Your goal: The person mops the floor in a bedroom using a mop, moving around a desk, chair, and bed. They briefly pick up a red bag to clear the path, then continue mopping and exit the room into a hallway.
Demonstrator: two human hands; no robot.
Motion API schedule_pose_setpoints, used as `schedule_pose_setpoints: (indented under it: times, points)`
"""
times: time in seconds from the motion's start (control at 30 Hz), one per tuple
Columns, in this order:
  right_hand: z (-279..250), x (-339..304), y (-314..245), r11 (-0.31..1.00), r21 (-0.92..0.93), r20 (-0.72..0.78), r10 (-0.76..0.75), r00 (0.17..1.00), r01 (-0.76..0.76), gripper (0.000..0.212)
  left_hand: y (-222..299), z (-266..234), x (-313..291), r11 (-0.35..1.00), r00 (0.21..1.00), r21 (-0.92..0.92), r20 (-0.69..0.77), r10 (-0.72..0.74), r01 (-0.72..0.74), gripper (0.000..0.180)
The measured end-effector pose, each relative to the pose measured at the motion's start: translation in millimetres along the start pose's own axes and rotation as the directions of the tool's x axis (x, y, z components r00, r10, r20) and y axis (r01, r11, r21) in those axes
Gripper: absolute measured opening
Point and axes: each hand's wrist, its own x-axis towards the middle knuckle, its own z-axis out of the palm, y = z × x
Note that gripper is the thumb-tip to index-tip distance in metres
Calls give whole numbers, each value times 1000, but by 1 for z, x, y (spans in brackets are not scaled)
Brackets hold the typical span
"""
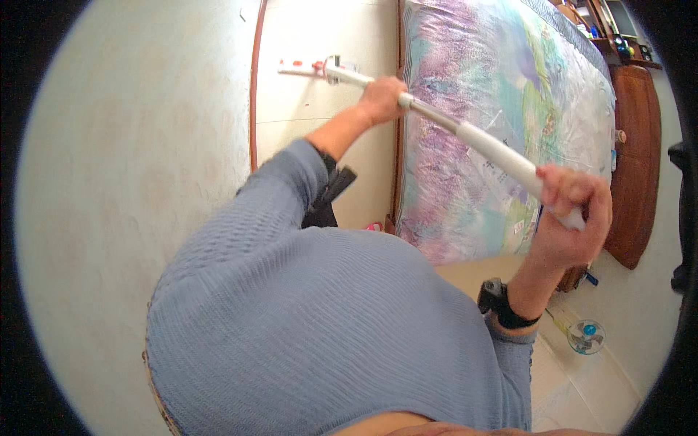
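The floor [320, 94] is pale tile, with a plain wall [123, 182] along its left edge and a mattress [502, 123] in clear plastic with a colourful print lying to the right, beside a dark wooden board [636, 160]. The left hand [382, 98] has its fingers closed around the middle of the white mop handle [480, 142], and the right hand [574, 211] is wrapped tightly on its upper end; the mop head [313, 69] rests on the open strip of floor between wall and mattress. The person's blue sweater [313, 327] hides the near floor, and a small fan [586, 336] at the lower right is hard to make out.
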Motion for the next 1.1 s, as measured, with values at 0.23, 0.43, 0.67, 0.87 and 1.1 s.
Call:
schedule_pose_setpoints:
  times: [0.23, 0.43, 0.67, 0.87, 1.1]
  points:
    - [-142, -118, -73, 945, 280, 129, 137, 982, -169, 35, 154, 70, -175, 989, 994, -144, -105, -37, 21, 24]
    - [-205, -192, -123, 887, 410, 184, 148, 972, -213, 39, 241, 113, -285, 977, 989, -206, 143, -24, 54, 25]
    - [-232, -236, -132, 850, 507, 234, 24, 972, -143, 43, 264, 114, -312, 954, 987, -281, 85, 137, -108, 22]
    - [-236, -239, -144, 812, 568, 316, -61, 947, -137, 49, 267, 103, -316, 936, 982, -302, 6, 190, -179, 18]
    - [-254, -292, -132, 905, 425, -176, 123, 977, -38, 50, 290, 124, -273, 918, 951, -276, -200, 234, -284, 17]
